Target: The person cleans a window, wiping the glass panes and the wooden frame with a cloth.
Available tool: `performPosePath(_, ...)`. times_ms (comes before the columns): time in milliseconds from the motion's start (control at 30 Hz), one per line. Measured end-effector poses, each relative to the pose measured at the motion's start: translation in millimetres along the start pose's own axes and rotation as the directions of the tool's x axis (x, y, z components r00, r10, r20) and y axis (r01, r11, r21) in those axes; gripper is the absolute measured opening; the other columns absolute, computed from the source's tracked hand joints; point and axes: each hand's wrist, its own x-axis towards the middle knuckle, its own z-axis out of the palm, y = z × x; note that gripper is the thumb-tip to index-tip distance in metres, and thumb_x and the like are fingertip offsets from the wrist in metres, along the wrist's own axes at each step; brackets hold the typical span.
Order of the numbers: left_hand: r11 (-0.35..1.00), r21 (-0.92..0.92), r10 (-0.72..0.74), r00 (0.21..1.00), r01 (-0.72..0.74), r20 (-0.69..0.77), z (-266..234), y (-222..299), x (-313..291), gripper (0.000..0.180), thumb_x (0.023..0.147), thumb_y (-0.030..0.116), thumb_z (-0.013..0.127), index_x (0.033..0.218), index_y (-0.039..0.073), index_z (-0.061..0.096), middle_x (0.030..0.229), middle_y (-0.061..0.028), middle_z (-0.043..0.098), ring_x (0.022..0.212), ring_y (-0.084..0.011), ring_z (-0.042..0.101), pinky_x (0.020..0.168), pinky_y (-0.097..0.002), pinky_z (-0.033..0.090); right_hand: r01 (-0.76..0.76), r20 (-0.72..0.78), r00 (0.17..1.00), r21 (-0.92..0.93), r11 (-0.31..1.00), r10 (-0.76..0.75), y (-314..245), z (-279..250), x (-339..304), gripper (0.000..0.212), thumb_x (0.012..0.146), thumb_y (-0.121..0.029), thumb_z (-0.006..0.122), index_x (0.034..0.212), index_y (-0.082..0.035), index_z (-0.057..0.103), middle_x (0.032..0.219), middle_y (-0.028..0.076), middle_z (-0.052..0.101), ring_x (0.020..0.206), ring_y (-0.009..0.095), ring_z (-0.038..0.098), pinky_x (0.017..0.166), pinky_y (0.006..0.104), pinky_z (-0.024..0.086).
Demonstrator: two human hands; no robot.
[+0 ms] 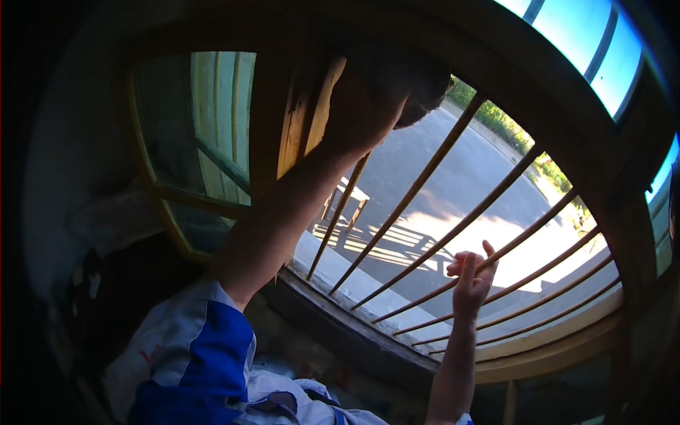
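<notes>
My left arm reaches up to the top of a barred window. My left hand (368,106), in deep shadow, is closed against a dark, crumpled, cloth-like bundle (423,95). The bundle lies against the upper part of the wooden window frame (524,78); my fingers are mostly hidden in the dark. Lower and to the right, my right hand (473,280) is closed around one of the thin window bars (520,244), with one finger pointing up off it.
An open glazed casement (170,195) stands at the left. Several bars slant across the opening, above a sill (340,319). Outside lie a paved yard (439,177), a small bench or table (354,195) in sunlight and green plants (489,117). Upper panes (574,35) show bright sky.
</notes>
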Motion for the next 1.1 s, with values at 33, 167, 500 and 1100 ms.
performPosePath(33,0.997,0.073,-0.008,0.997,0.003,0.073,-2,-3,3,0.047,0.088,0.027,0.071,0.126,0.004,0.058,0.111,-0.0123,0.067,0.104,-0.0146,0.064,0.086,-0.0301,0.052,-0.012,-0.012,1.000,-0.012,1.000,0.012,8,3,3,0.044,0.102,-0.017,0.055,0.138,0.001,0.039,0.088,0.007,0.063,0.074,0.008,0.061,0.063,0.0202,0.050)
performPosePath(167,0.989,-0.144,0.056,0.992,-0.039,0.116,-4,-4,15,0.039,0.088,0.045,0.070,0.104,0.010,0.069,0.091,-0.0083,0.069,0.084,-0.0198,0.070,0.076,-0.0350,0.056,0.026,-0.296,0.952,-0.165,0.986,-0.075,16,22,4,0.017,0.101,-0.013,0.055,0.113,-0.004,0.048,0.073,-0.004,0.040,0.059,0.003,0.035,0.053,0.0180,0.031)
performPosePath(500,0.932,0.233,0.224,0.947,-0.276,0.229,-5,-12,-8,0.042,0.081,0.032,0.079,0.113,0.007,0.066,0.103,-0.0098,0.069,0.092,-0.0151,0.067,0.082,-0.0332,0.056,0.021,-0.272,0.960,-0.157,0.987,-0.063,11,19,-1,0.021,0.098,-0.009,0.057,0.116,-0.005,0.047,0.074,0.000,0.048,0.054,0.004,0.043,0.046,0.0170,0.037)
performPosePath(1100,0.740,0.153,-0.672,0.713,0.655,0.200,-68,-146,-387,0.029,0.081,0.019,0.078,0.104,0.007,0.064,0.096,-0.0080,0.070,0.092,-0.0205,0.069,0.083,-0.0339,0.055,0.121,-0.231,0.963,-0.099,0.988,-0.141,22,6,3,0.018,0.097,-0.007,0.056,0.113,-0.006,0.047,0.070,0.001,0.047,0.050,0.005,0.043,0.043,0.0179,0.037)
